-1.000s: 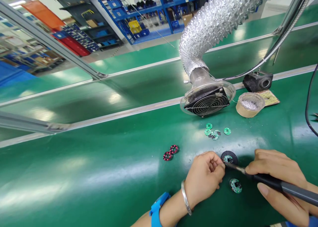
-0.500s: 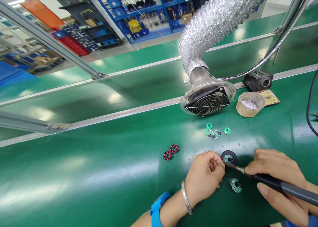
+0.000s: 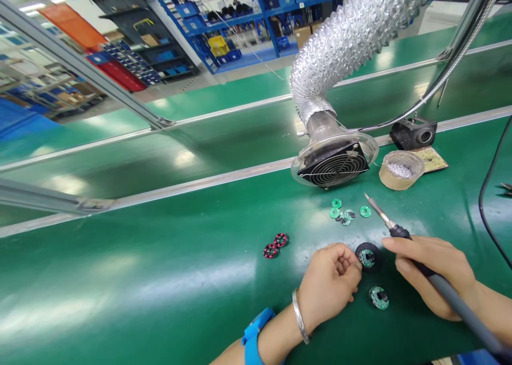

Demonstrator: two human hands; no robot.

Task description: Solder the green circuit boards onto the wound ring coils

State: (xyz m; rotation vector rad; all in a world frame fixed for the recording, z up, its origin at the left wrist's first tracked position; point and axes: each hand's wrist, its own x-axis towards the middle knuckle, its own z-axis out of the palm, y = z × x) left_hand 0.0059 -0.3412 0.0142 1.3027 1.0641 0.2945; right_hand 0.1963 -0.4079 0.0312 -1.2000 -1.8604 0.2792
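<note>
Showing now in the head view, a soldering iron is being gripped by the right hand; beside a circuit board on a black disc, the left hand is being held in a pinch, anything caught there being hidden.

Bright overall. Ceiling lights glow far off, ahead-left of my left hand. Long white glare streaks on the green benchtop left of that hand; foil duct beyond it glitters. Soft dark shading between it and my right hand. Soldering iron tip reads clear. Shelving way past my hands is soft. Wide-angle stretch toward the edges.
</note>
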